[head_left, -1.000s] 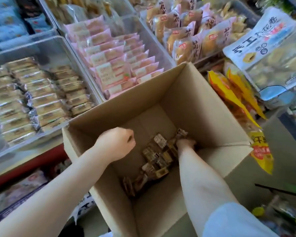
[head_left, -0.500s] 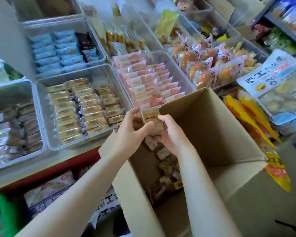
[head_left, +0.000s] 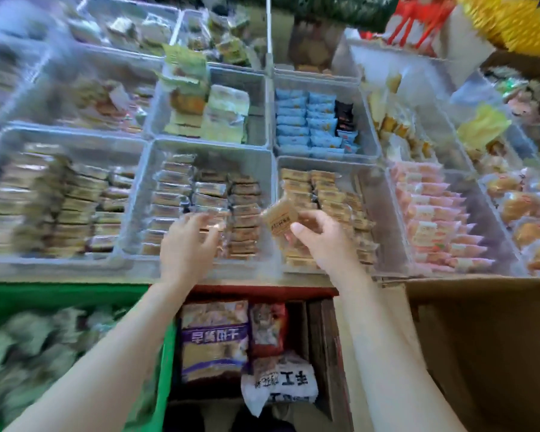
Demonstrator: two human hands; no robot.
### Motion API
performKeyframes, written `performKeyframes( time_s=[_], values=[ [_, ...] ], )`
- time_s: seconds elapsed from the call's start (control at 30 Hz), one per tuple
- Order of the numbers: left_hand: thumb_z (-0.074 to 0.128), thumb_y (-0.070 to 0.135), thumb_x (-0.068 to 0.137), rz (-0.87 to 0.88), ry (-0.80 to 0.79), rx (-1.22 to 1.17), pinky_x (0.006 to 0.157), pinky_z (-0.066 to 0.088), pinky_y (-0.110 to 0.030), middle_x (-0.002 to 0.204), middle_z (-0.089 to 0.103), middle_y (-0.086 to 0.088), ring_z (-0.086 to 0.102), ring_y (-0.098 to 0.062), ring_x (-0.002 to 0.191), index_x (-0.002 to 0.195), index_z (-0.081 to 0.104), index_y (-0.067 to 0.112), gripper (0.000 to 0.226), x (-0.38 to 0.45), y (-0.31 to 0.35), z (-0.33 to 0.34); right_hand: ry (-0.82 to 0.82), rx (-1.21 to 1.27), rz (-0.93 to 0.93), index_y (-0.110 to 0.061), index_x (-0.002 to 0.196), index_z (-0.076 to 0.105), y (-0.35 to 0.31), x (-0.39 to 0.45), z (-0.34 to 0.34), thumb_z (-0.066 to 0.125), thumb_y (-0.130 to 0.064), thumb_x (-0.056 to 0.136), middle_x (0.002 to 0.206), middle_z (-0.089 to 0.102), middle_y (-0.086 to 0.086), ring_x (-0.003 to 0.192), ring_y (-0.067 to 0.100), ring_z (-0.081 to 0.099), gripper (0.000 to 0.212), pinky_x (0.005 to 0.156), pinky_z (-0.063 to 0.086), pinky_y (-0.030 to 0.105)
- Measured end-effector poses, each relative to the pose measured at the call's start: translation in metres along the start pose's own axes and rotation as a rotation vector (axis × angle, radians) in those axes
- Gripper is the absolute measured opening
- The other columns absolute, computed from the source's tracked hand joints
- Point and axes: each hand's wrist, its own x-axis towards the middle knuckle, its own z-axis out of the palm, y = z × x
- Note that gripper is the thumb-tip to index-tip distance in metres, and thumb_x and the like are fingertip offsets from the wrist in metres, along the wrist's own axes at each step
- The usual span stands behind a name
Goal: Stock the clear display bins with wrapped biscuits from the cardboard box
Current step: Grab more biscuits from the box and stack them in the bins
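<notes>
My right hand [head_left: 320,241] pinches a tan wrapped biscuit [head_left: 279,217] above the front wall between two clear bins. The right-hand bin [head_left: 376,194] holds rows of similar tan biscuits [head_left: 320,194]. My left hand [head_left: 187,241] reaches over the middle bin [head_left: 144,194], fingers curled around a clear-wrapped packet [head_left: 211,224] among the silver-wrapped biscuits [head_left: 200,198]. The cardboard box [head_left: 480,338] stands at the lower right; its inside is out of sight.
More clear bins surround these: pink packets [head_left: 430,216] to the right, blue packets [head_left: 309,120] behind, brownish packs [head_left: 60,201] to the left. A green crate [head_left: 166,353] sits lower left. Bagged snacks [head_left: 214,338] fill the shelf under the counter edge.
The view swung left from the box to the bins. Both hands rose out of the box and moved over the bins, the right carrying a tan biscuit.
</notes>
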Motion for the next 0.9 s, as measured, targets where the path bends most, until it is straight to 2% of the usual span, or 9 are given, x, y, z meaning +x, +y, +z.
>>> performKeyframes(
  time_s=[0.07,0.13,0.2,0.3,0.4,0.5,0.6,0.8,0.9],
  values=[
    [0.051,0.042,0.090,0.059,-0.046,0.268,0.105,0.040,-0.050,0.139,0.056,-0.014,0.049,-0.034,0.130,0.133,0.061,0.016,0.051,0.015,-0.055,-0.007,0.028,-0.099,-0.080,-0.026,0.113,0.063,-0.011,0.029,0.031,0.067,-0.025,0.091,0.103,0.072,-0.003,0.098,0.020,0.069,0.023,0.085,0.059,0.045],
    [0.045,0.048,0.093,0.087,-0.161,0.387,0.116,0.026,-0.052,0.156,0.041,-0.008,0.032,-0.029,0.146,0.147,0.047,0.027,0.058,0.022,-0.082,-0.011,0.062,-0.242,-0.166,-0.027,0.110,0.062,-0.024,0.059,0.060,0.068,-0.020,0.088,0.104,0.068,0.000,0.097,0.021,0.066,0.024,0.085,0.053,0.036],
    [0.028,0.056,0.092,0.121,-0.212,0.424,0.117,0.022,-0.049,0.163,0.030,-0.003,0.022,-0.026,0.151,0.154,0.032,0.034,0.066,0.026,-0.089,-0.011,0.110,-0.372,-0.244,-0.020,0.114,0.063,-0.038,0.088,0.086,0.067,-0.012,0.088,0.110,0.065,0.006,0.100,0.022,0.061,0.028,0.084,0.044,0.027],
    [0.018,0.059,0.091,0.133,-0.233,0.432,0.119,0.022,-0.049,0.165,0.023,-0.003,0.017,-0.026,0.152,0.158,0.023,0.035,0.071,0.028,-0.089,-0.011,0.184,-0.513,-0.283,-0.016,0.122,0.063,-0.055,0.126,0.122,0.062,-0.009,0.092,0.119,0.060,0.008,0.108,0.021,0.057,0.031,0.087,0.037,0.023],
    [0.019,0.059,0.094,0.131,-0.248,0.413,0.120,0.020,-0.049,0.166,0.021,-0.004,0.015,-0.028,0.153,0.159,0.018,0.034,0.069,0.029,-0.091,-0.009,0.152,-0.569,-0.224,-0.017,0.129,0.060,-0.055,0.157,0.156,0.057,-0.009,0.097,0.127,0.056,0.009,0.114,0.024,0.057,0.033,0.094,0.040,0.027],
    [0.021,0.058,0.095,0.120,-0.271,0.394,0.122,0.016,-0.049,0.167,0.017,-0.005,0.013,-0.028,0.154,0.160,0.017,0.033,0.070,0.030,-0.090,-0.011,0.002,-0.692,-0.156,-0.021,0.135,0.060,-0.045,0.172,0.184,0.048,-0.013,0.102,0.136,0.056,0.007,0.122,0.027,0.055,0.037,0.100,0.043,0.033],
    [0.026,0.057,0.096,0.120,-0.279,0.393,0.122,0.015,-0.050,0.167,0.016,-0.006,0.011,-0.029,0.154,0.160,0.015,0.032,0.070,0.030,-0.091,-0.012,-0.086,-0.718,-0.119,-0.020,0.146,0.053,-0.036,0.175,0.193,0.036,-0.013,0.104,0.149,0.049,0.006,0.135,0.027,0.048,0.046,0.111,0.037,0.036],
    [0.024,0.058,0.097,0.122,-0.288,0.406,0.122,0.012,-0.050,0.168,0.012,-0.005,0.008,-0.028,0.154,0.160,0.011,0.032,0.070,0.030,-0.089,-0.014,-0.184,-1.089,-0.157,-0.027,0.162,0.016,-0.020,0.153,0.190,0.029,-0.045,0.107,0.169,0.011,0.004,0.154,0.028,0.015,0.059,0.122,0.017,0.054],
    [0.025,0.058,0.097,0.120,-0.286,0.415,0.122,0.011,-0.050,0.168,0.011,-0.004,0.007,-0.027,0.155,0.160,0.010,0.034,0.069,0.029,-0.089,-0.014,-0.187,-1.102,-0.230,-0.021,0.160,0.022,-0.021,0.126,0.195,0.031,-0.040,0.108,0.169,0.011,0.005,0.155,0.027,0.011,0.057,0.123,0.013,0.053]
  ],
)
